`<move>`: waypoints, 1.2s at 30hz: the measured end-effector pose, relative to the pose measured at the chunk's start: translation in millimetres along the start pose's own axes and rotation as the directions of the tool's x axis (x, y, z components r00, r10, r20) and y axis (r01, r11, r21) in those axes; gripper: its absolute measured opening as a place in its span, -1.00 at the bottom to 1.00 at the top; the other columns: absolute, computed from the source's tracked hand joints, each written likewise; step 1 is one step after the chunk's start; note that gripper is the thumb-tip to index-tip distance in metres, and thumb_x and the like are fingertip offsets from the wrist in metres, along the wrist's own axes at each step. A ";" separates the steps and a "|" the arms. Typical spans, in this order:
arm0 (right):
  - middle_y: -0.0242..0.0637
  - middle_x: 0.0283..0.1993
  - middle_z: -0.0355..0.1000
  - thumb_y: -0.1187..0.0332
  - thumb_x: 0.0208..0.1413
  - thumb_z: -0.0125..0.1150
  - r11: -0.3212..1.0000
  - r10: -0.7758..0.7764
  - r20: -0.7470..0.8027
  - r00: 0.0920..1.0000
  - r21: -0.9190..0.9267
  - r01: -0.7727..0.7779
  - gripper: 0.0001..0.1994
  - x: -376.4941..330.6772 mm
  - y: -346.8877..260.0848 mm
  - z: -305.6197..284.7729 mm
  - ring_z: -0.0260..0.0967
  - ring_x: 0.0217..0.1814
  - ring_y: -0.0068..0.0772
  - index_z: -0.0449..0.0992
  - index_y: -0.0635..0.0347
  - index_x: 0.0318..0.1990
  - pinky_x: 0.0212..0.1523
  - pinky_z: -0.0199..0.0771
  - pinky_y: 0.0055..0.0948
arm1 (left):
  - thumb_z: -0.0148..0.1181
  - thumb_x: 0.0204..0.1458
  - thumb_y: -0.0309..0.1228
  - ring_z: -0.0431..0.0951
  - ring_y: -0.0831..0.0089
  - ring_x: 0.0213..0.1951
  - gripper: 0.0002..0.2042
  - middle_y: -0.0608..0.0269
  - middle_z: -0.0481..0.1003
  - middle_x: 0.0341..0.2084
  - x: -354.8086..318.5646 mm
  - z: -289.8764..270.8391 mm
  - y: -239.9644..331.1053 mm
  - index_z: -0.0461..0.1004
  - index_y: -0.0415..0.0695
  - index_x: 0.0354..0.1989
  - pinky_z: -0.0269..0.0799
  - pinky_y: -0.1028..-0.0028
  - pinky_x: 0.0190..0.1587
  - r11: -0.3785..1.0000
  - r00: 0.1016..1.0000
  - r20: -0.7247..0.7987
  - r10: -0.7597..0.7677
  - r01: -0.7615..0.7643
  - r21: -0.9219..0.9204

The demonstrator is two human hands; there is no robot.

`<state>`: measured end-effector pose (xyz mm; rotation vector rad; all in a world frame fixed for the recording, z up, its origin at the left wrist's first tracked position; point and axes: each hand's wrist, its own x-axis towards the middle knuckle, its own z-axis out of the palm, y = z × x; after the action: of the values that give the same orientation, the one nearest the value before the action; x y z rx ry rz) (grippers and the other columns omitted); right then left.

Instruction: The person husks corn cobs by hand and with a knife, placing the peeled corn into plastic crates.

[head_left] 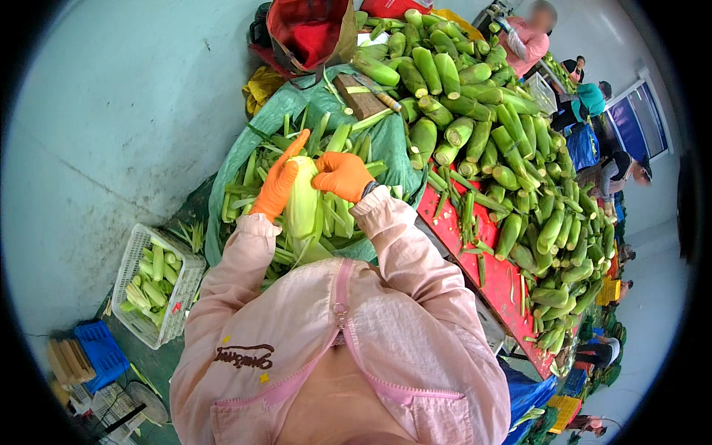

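Note:
A pale green ear of corn point(301, 204), partly husked, stands nearly upright in front of my chest. My left hand point(276, 185), in an orange glove, holds it from the left side, with some fingers stretched up past its top. Also in an orange glove, my right hand point(343, 176) has its fingers bent in at the ear's upper right, pinching the corn husk point(317, 222); the fingertips are partly hidden. Below both hands, a large green bag point(222, 194) holds loose stripped husks point(248, 174).
Unhusked corn point(475, 111) is heaped on a red table point(512, 297) to the right. A knife point(378, 90) lies by a wooden block point(361, 96) beyond the bag. A white crate point(174, 315) holds husked ears at left. Co-workers point(525, 44) stand beyond the heap.

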<state>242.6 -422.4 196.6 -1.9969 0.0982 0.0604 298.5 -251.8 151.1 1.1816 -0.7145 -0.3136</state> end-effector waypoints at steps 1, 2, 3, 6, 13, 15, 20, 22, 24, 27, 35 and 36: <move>-0.34 -0.56 0.42 0.40 -0.21 0.32 1.000 -0.001 0.004 1.000 0.000 0.001 -0.82 -0.2 0.6 2.0 0.39 -0.53 -0.49 0.54 0.31 -0.43 -0.47 0.41 -0.46 | -0.01 0.16 0.18 0.13 0.49 0.30 -0.19 0.23 0.11 0.37 -0.9 -0.3 -0.8 0.04 -0.21 0.40 -0.02 0.49 0.32 1.000 1.000 -0.004 0.000 0.000 0.001; -0.34 -0.57 0.42 0.42 -0.20 0.30 0.998 0.044 -0.028 0.999 0.051 -0.043 -0.85 -0.8 1.0 3.3 0.36 -0.57 -0.49 0.51 0.31 -0.46 -0.50 0.38 -0.46 | 0.01 0.16 0.15 0.14 0.50 0.30 -0.20 0.23 0.11 0.37 -1.7 0.4 -1.3 0.05 -0.20 0.40 -0.01 0.49 0.31 1.000 1.000 -0.006 -0.017 0.017 0.011; -0.34 -0.58 0.41 0.44 -0.19 0.28 0.991 0.090 -0.057 0.994 0.103 -0.084 -0.87 -0.5 1.8 4.7 0.33 -0.61 -0.48 0.49 0.31 -0.50 -0.54 0.36 -0.46 | 0.03 0.16 0.13 0.15 0.50 0.30 -0.22 0.24 0.10 0.37 -2.5 1.7 -1.2 0.05 -0.19 0.40 0.00 0.50 0.31 0.999 0.999 -0.008 -0.034 0.034 0.020; -0.30 -0.61 0.38 0.48 -0.21 0.22 0.908 0.213 -0.100 0.972 0.389 -0.159 -0.91 5.2 29.9 1.8 0.31 -0.66 -0.38 0.44 0.28 -0.55 -0.59 0.36 -0.39 | 0.19 0.14 -0.07 0.27 0.49 0.19 -0.30 0.22 0.24 0.26 -3.7 8.2 -2.7 0.14 -0.20 0.36 0.16 0.50 0.23 0.989 0.977 -0.158 -0.145 0.149 0.016; -0.26 -0.60 0.37 0.52 -0.21 0.19 0.662 0.347 -0.163 0.924 0.740 -0.118 -0.94 -4.4 38.9 20.7 0.30 -0.69 -0.36 0.42 0.24 -0.54 -0.62 0.37 -0.39 | 0.34 0.03 -0.42 0.42 0.55 -0.05 -0.32 0.29 0.39 0.00 -18.5 44.0 -41.1 0.15 -0.17 0.33 0.37 0.53 0.00 0.998 0.907 -0.421 -0.020 -0.007 -0.064; -0.25 -0.58 0.39 0.53 -0.20 0.18 0.540 0.357 -0.111 0.928 0.835 -0.108 -0.94 -10.1 29.0 31.0 0.32 -0.66 -0.35 0.43 0.26 -0.51 -0.57 0.40 -0.40 | 0.35 0.01 -0.47 0.45 0.52 -0.06 -0.39 0.25 0.42 0.00 -10.8 37.2 -41.4 0.24 -0.17 0.25 0.41 0.49 -0.01 0.945 0.890 -0.408 -0.204 0.070 -0.321; -0.21 -0.40 0.46 0.49 -0.13 0.09 0.261 0.274 -0.252 0.928 0.948 0.180 -0.86 -18.9 85.1 -4.4 0.44 -0.42 -0.23 0.44 0.28 -0.35 -0.35 0.50 -0.32 | 0.18 0.16 -0.16 0.56 0.36 -0.20 -0.57 0.03 0.59 -0.22 2.5 2.7 -28.7 0.38 -0.26 0.03 0.46 0.42 -0.08 0.911 0.785 -0.572 -0.236 -0.027 -0.412; -0.22 -0.38 0.46 0.49 -0.11 0.05 0.176 0.369 -0.303 0.879 0.951 0.255 -0.84 -34.4 115.2 -54.3 0.46 -0.35 -0.20 0.44 0.28 -0.32 -0.25 0.54 -0.25 | 0.13 0.14 -0.01 0.55 0.20 -0.13 -0.43 -0.08 0.54 -0.12 0.2 -45.1 -44.0 0.31 -0.30 0.08 0.46 0.29 -0.02 0.818 0.716 -0.638 -0.283 -0.168 -0.551; -0.23 -0.35 0.49 0.47 -0.07 0.05 0.396 0.502 -0.388 0.773 0.898 0.194 -0.81 -45.3 156.9 -74.1 0.48 -0.35 -0.24 0.46 0.26 -0.26 -0.25 0.54 -0.26 | 0.13 0.15 -0.03 0.53 0.17 -0.08 -0.40 -0.11 0.49 -0.03 -3.2 -66.3 -35.1 0.25 -0.34 0.14 0.45 0.24 0.02 0.835 0.719 -0.659 -0.221 -0.209 -0.508; -0.20 -0.21 0.54 0.13 0.05 0.27 0.919 0.364 -0.409 0.837 0.304 -0.251 -0.56 -35.9 122.3 -67.8 0.50 -0.29 -0.35 0.48 0.29 -0.03 -0.23 0.47 -0.42 | 0.13 0.16 -0.08 0.52 0.18 -0.06 -0.38 -0.10 0.46 0.01 -9.1 -57.8 -19.8 0.22 -0.35 0.21 0.42 0.25 0.07 0.888 0.818 -0.553 -0.156 -0.129 -0.441; -0.20 -0.16 0.54 -0.08 -0.19 0.39 0.927 -0.243 -0.138 0.960 -0.324 0.188 -0.44 -23.1 -21.3 5.6 0.52 -0.18 -0.18 0.57 0.03 -0.04 -0.12 0.49 -0.30 | 0.26 0.09 -0.22 0.45 0.26 0.09 -0.33 -0.06 0.42 0.09 -6.1 -0.3 9.7 0.17 -0.34 0.28 0.30 0.32 0.20 0.921 0.988 -0.133 -0.077 0.019 -0.390; -0.22 -0.23 0.54 -0.02 -0.18 0.39 0.927 -0.199 -0.120 0.973 -0.346 0.147 -0.53 -20.5 -23.8 5.7 0.51 -0.23 -0.17 0.58 0.07 -0.15 -0.16 0.48 -0.28 | 0.30 0.04 -0.12 0.36 0.16 0.20 -0.22 -0.12 0.33 0.16 -7.1 3.7 15.2 0.11 -0.37 0.30 0.23 0.25 0.26 0.945 0.992 -0.084 -0.096 0.064 -0.322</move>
<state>224.5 -406.5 217.6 -2.3421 0.0079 -0.2048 288.7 -244.9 163.4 0.9116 -0.5074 -0.4198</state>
